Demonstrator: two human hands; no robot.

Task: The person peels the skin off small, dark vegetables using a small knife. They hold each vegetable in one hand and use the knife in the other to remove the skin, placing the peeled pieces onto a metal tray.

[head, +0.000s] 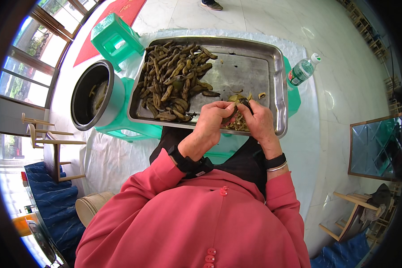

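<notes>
A stainless steel tray [251, 68] rests in front of me on green plastic stools. Dark brown bean pods [174, 77] are heaped over its left half. Above the tray's near right part, my left hand [212, 122] and my right hand [259, 119] meet, fingertips pinching one dark pod [228, 118] between them. The pod is partly hidden by the fingers. Below them lies a small pile of pale, yellowish shreds or hulls [239, 124], partly covered by my hands. A small yellowish piece [262, 95] lies on the tray right of the pile.
A grey pot with a black inside [115, 97], holding a few pieces, stands left on a green stool [130, 125]. Another green stool [117, 37] stands beyond it. A plastic bottle [301, 71] is at the tray's right. Another person's shoe [212, 5] shows at the top.
</notes>
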